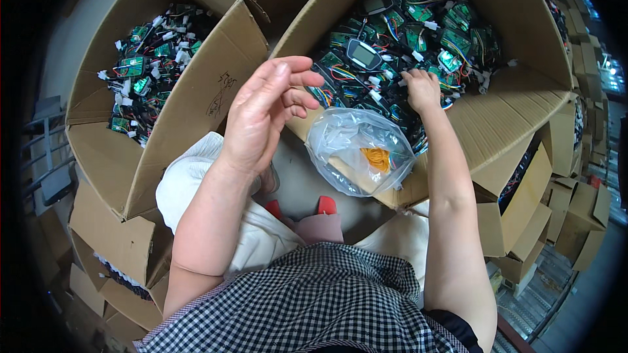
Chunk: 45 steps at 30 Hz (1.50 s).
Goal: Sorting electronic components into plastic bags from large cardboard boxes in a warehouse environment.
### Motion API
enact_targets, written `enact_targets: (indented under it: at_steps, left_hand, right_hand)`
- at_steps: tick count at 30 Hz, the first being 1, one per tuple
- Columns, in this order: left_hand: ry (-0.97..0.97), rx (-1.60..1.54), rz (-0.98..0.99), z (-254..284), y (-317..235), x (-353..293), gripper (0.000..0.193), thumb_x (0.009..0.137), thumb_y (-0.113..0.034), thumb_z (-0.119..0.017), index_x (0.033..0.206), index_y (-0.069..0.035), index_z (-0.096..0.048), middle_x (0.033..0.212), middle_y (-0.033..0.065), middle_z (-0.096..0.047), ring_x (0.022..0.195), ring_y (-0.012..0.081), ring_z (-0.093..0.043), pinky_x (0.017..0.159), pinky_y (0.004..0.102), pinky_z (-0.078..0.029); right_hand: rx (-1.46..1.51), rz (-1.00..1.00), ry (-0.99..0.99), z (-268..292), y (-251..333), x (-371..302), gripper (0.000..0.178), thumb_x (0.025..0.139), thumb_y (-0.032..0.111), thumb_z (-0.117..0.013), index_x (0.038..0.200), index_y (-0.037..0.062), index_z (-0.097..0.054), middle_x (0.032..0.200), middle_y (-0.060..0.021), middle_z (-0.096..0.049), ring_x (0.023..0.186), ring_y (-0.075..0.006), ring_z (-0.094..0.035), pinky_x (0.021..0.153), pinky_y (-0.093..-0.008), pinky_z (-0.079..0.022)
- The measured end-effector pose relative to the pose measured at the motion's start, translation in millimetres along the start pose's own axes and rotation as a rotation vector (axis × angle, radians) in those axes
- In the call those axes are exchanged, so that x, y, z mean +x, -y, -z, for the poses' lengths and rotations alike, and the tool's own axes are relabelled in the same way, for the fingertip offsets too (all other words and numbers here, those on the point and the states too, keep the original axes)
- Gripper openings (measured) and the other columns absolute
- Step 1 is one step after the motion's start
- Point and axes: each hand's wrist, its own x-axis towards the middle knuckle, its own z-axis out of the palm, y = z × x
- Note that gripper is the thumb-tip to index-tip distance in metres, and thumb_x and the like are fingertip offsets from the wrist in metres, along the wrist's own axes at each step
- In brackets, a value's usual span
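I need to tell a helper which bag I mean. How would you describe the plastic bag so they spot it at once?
Start at the large open cardboard box on the right, full of green circuit boards. On its near flap, just below the right hand, lies a crumpled clear plastic bag. It is the only see-through thing there, with a small bundle of orange rubber bands inside.

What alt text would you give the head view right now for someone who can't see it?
The person's right hand digs into a large cardboard box full of green circuit boards with coloured wires. The left hand hovers open, holding nothing, beside a clear plastic bag on the box's rim. A second box of boards sits left.
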Motion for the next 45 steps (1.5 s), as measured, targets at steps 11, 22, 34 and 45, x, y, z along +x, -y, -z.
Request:
enact_targets:
  at_steps: [11,22,34,45]
  left_hand:
    - [0.062,0.209,0.046,-15.9,3.9,4.9,0.033,0.094,-0.026,-0.047,0.117,-0.001,-0.05,0.101,0.0088,-0.061,0.08,0.0088,-0.058,0.071,0.0215,-0.044]
    - [0.235,0.994,-0.589,-39.1,41.2,-5.9,0.07,0.077,-0.041,-0.067,0.129,-0.004,-0.04,0.128,0.0166,-0.045,0.12,0.0288,-0.042,0.103,0.041,-0.03]
    - [0.521,0.016,0.283,-44.4,44.9,-34.3,0.095,0.072,-0.055,-0.069,0.139,-0.007,-0.024,0.115,0.0075,-0.05,0.092,0.0117,-0.052,0.078,0.0249,-0.044]
    - [0.635,0.138,0.576,-36.5,39.3,-57.5,0.044,0.08,-0.029,-0.071,0.109,-0.004,-0.051,0.079,0.005,-0.059,0.062,0.0086,-0.058,0.044,0.0172,-0.044]
  right_hand:
    - [-0.189,0.131,0.224,31.8,-9.6,5.9,0.029,0.073,0.007,-0.058,0.101,0.0115,-0.061,0.08,-0.0081,-0.066,0.088,-0.0255,-0.062,0.07,-0.0382,-0.052]
    - [1.023,-0.212,-0.396,223.6,26.1,-91.0,0.043,0.077,0.008,-0.07,0.117,-0.0011,-0.057,0.088,-0.0079,-0.067,0.08,-0.0083,-0.061,0.071,-0.0235,-0.049]
    - [1.72,-0.139,-0.3,235.3,85.1,-150.3,0.051,0.081,0.003,-0.067,0.127,-0.0039,-0.046,0.098,-0.0079,-0.064,0.086,-0.0083,-0.058,0.077,-0.0225,-0.048]
    - [1.116,-0.055,-0.694,185.0,131.2,-147.9,0.05,0.075,0.008,-0.07,0.12,-0.0024,-0.051,0.124,-0.0155,-0.047,0.11,-0.024,-0.048,0.094,-0.0344,-0.039]
